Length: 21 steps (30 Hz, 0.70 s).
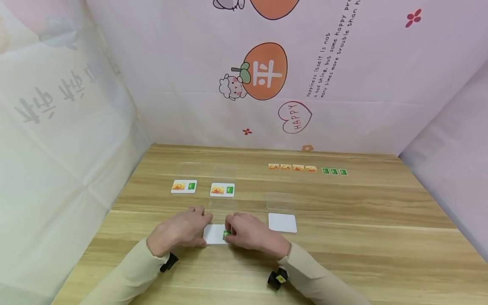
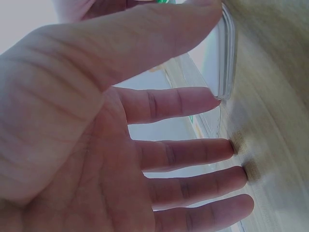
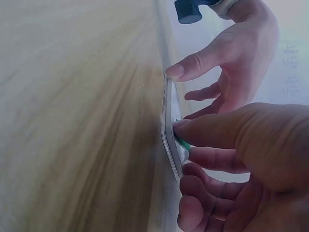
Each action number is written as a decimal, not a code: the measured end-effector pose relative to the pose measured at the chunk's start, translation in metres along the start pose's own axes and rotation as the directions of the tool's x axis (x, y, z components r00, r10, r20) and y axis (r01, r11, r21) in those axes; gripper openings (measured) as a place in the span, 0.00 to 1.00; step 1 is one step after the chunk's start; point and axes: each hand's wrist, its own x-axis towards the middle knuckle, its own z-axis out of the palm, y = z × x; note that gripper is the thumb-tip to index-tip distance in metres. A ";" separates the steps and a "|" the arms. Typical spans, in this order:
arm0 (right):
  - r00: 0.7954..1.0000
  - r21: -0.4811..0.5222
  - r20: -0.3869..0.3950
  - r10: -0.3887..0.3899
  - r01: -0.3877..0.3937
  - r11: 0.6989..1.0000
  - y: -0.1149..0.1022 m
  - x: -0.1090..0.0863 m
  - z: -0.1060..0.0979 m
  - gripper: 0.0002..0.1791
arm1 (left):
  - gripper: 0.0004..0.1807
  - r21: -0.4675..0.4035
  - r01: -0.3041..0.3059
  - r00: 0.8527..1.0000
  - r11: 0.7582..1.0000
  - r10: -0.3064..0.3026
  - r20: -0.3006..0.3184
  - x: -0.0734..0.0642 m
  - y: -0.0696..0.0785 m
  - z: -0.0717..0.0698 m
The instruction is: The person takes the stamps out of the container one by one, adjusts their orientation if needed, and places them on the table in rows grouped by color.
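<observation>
A white card (image 1: 214, 234) lies on the wooden table between the two hands. The left hand (image 1: 184, 227) steadies its left end, thumb at the near corner and index finger at the far one; in the left wrist view its fingers (image 2: 183, 150) are straight and spread. With thumb and index finger, the right hand (image 1: 249, 231) pinches a small green sticker (image 1: 226, 234) at the card's right end. The right thumb (image 3: 203, 129) presses over this sticker (image 3: 182, 142) in the right wrist view, the other right fingers curled. The card's edge (image 3: 169, 116) looks layered there.
Beyond the hands lie two cards (image 1: 184, 186) (image 1: 223, 190), each with an orange and a green sticker. A blank white card (image 1: 282, 223) lies to the right. Further back are several orange stickers (image 1: 298, 167) and three green ones (image 1: 334, 171). Faint clear rectangles (image 1: 279, 201) show nearby.
</observation>
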 end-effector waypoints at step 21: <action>0.997 0.027 -0.014 -0.070 0.070 0.997 0.001 0.002 0.002 0.04 | 0.28 0.005 -0.002 1.000 1.000 0.002 0.002 0.001 0.000 0.000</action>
